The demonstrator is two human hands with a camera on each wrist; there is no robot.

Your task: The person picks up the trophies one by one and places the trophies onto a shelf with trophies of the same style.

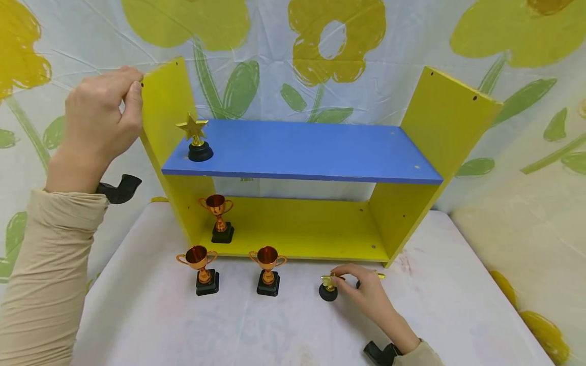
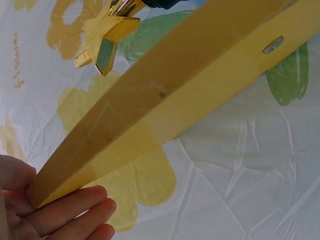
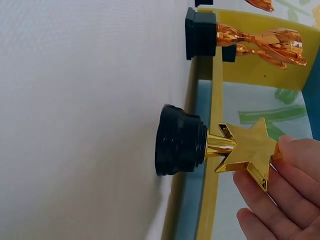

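Observation:
With the thumb on one face and fingers on the other, my left hand (image 1: 103,112) grips the top front corner of the shelf's yellow left side panel (image 1: 167,101). My right hand (image 1: 368,295) pinches a gold star trophy (image 3: 250,150) by a tip of its star. That trophy stands upright, its round black base (image 1: 328,293) low at the white table, in front of the shelf. Partly hidden behind the right hand is another gold trophy (image 1: 381,276). Two copper-coloured cup trophies, one left (image 1: 207,282) and one nearer the middle (image 1: 268,282), stand on the table.
The blue upper board (image 1: 297,147) carries a gold star trophy (image 1: 200,151) at its left end. Below, a copper cup trophy (image 1: 222,234) stands at the left of the yellow bottom board (image 1: 302,229). A yellow right panel (image 1: 450,112) rises opposite. Flower-printed cloth (image 1: 270,30) hangs behind.

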